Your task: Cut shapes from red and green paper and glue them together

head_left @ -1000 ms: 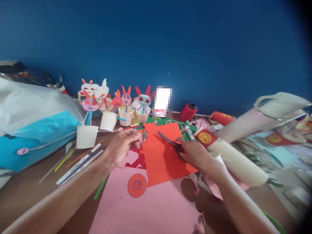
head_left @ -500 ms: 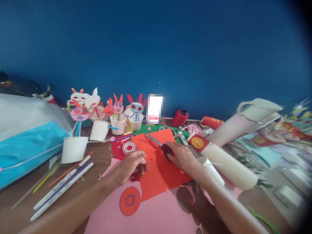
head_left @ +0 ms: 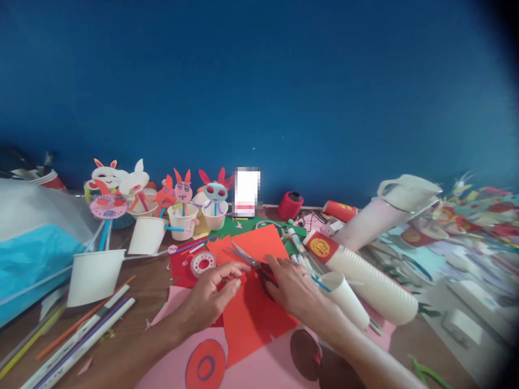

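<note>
My right hand grips a pair of scissors by the dark handles, partly hidden under its fingers. The blades stand slightly apart over an orange-red paper sheet and point up and left. Beside the blades is my left hand, thumb and fingers apart, fingertips close to the scissors; no object shows clearly in it. A white tape roll lies just beyond the left hand on dark red paper. Nearer me, an orange paper disc with a drawn ring rests on pink paper.
Paper animal figures stand in white cups at the back left. White pens lie at the left. A stack of paper cups, a single cup and a leaning pitcher occupy the right. A red thread spool stands behind.
My right hand has brought the scissors closer to my left hand. My left hand's fingers have spread and stretched toward the blades. The whole view has shifted slightly.
</note>
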`<state>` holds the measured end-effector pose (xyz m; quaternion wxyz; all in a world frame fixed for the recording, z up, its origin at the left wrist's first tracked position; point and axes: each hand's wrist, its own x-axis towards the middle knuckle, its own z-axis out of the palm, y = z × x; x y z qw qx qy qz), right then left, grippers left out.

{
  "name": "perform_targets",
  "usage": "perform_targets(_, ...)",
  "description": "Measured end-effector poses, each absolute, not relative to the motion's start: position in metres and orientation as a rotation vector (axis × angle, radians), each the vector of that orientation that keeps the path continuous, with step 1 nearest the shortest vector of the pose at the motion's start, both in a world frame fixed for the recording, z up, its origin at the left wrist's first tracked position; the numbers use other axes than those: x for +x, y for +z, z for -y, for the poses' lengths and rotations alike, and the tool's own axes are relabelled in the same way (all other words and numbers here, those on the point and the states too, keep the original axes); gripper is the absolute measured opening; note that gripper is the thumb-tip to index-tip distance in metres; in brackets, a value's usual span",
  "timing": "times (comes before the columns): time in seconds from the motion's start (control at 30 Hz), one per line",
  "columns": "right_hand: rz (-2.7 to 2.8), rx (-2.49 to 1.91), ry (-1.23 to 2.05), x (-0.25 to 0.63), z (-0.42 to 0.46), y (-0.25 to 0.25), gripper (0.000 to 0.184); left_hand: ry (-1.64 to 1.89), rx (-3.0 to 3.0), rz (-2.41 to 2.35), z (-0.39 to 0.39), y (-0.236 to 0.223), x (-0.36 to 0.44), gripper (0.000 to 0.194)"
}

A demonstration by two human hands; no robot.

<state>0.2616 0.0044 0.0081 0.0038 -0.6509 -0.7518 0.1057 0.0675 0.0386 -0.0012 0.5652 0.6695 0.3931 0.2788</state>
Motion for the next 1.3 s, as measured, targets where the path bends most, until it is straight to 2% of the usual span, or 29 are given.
perform_targets(0.27, 2.275, -1.874, 0.5, 0.244, 0.01, 0.034, 0.024, 0.803, 1.801, -0.931, -0.037, -0.006, 0.07, 0.017)
perform_targets(0.43, 2.352, -1.654, 0.75, 0.256, 0.008, 0.047, 0.028, 0.787, 1.771, -0.906, -0.037, -0.002, 0.069, 0.015)
perform_targets(0.53, 2.39, -1.731, 0.588, 0.261, 0.008, 0.043, 0.022, 0.735, 1.813, -0.865, -0.033, 0.0, 0.071, 0.015)
perform_targets(0.63, 2.511, -1.908, 0.348, 0.258, 0.012, 0.035, 0.028, 0.689, 1.882, -0.821, -0.029, 0.001, 0.073, 0.015)
perform_targets(0.73, 2.587, -1.823, 0.418, 0.251, 0.014, 0.03, 0.029, 0.709, 1.898, -0.844, -0.026, 0.001, 0.073, 0.015)
perform_targets(1.0, 2.309, -1.771, 0.627, 0.241, 0.004, 0.013, 0.026, 0.802, 1.725, -0.885, -0.025, 0.005, 0.073, 0.015)
perform_targets(1.3, 2.399, -1.936, 0.461, 0.253, -0.002, 0.019, 0.015, 0.769, 1.4, -0.982, -0.03, 0.0, 0.064, 0.018)
